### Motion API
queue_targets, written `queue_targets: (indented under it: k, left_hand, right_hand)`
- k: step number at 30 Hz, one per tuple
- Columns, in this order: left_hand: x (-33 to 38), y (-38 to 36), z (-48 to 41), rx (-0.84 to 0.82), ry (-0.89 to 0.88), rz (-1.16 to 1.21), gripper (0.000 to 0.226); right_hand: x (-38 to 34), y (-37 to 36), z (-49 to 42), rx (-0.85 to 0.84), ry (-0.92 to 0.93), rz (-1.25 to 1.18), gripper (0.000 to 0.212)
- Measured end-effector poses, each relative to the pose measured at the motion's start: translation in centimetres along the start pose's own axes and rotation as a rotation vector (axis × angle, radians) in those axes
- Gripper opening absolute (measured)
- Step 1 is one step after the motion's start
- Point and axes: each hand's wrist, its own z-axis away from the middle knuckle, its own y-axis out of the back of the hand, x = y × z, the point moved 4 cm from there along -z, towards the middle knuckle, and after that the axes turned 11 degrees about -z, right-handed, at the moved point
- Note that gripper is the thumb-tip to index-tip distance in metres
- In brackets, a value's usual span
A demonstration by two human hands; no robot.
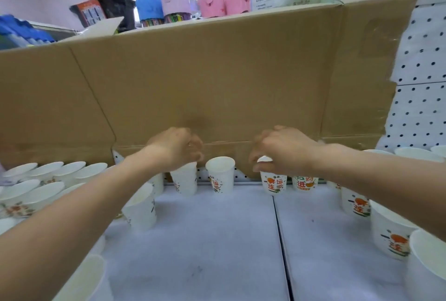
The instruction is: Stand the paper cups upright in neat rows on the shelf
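White paper cups with orange and green print stand upright on the pale shelf (217,240). My left hand (176,148) grips the rim of one cup (184,181) in the back row. My right hand (282,151) grips the rim of another back-row cup (274,183). Between them a free cup (220,174) stands upright. A further cup (304,182) sits just right of the right-hand cup. One cup (141,206) stands under my left forearm.
Several cups crowd the left side (48,180) and line the right side (391,235). A tall cardboard sheet (217,78) backs the shelf, with white pegboard (420,83) at the right. Pink and blue items (173,1) sit above.
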Motion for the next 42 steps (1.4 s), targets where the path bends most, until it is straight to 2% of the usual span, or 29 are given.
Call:
queue_targets:
  k: [2,5,8,9,13,16,19,24,29,31,34,35,38,39,42]
  left_hand:
    - [-0.7,-1.1,0.3,-0.079,0.019,-0.114,0.034]
    - [-1.3,-2.4,0.5,-0.147,0.060,-0.322,0.038]
    - [-1.0,-3.3,0.8,-0.092,0.009,-0.472,0.007]
    - [-0.9,-3.3,0.8,-0.073,0.001,-0.479,0.004]
    - [-0.8,-3.2,1.4,-0.049,-0.046,-0.371,0.013]
    - [0.5,-2.7,3.3,0.000,-0.151,-0.241,0.013]
    - [2.9,-1.8,5.6,0.050,-0.232,-0.183,0.010]
    - [7.8,-0.8,5.3,0.148,-0.355,-0.073,0.013]
    - [11.3,-1.2,4.4,0.198,-0.452,-0.121,0.020]
    - [11.6,-1.7,4.2,0.146,-0.446,-0.127,0.031]
    - [11.1,-2.2,4.4,0.070,-0.409,-0.041,0.060]
    - [11.0,-2.2,4.5,0.074,-0.393,0.026,0.060]
    - [11.1,-2.0,4.8,0.110,-0.369,0.243,0.033]
    - [11.3,-2.1,4.8,0.085,-0.371,0.303,0.031]
    - [11.8,-2.8,4.4,0.058,-0.401,0.328,0.022]
  right_hand:
    - [-1.5,-0.8,-2.1,0.022,0.031,-0.022,0.018]
    - [-2.6,-2.6,-4.6,-0.054,-0.019,-0.016,0.027]
    - [-3.7,-4.3,-6.2,-0.087,-0.024,0.032,0.021]
    - [-4.0,-4.7,-6.4,-0.083,-0.017,0.050,0.016]
    - [-4.8,-3.9,-5.3,-0.051,0.001,0.052,0.016]
    - [-3.6,-0.5,-1.6,-0.041,-0.010,-0.067,0.016]
    - [-1.2,2.4,3.6,-0.109,-0.070,-0.161,0.014]
    - [1.5,2.6,9.2,-0.169,-0.168,0.018,0.016]
    - [2.2,1.0,11.0,-0.214,-0.193,0.153,0.025]
    - [2.4,0.9,11.5,-0.204,-0.228,0.136,0.034]
    - [2.7,1.1,11.9,-0.130,-0.251,0.101,0.045]
    - [2.8,1.2,11.9,-0.098,-0.262,0.081,0.045]
    - [3.0,1.0,11.8,-0.026,-0.273,-0.010,0.038]
    - [3.0,0.9,11.7,-0.017,-0.274,-0.042,0.034]
    - [2.8,0.2,11.3,-0.014,-0.264,-0.064,0.027]
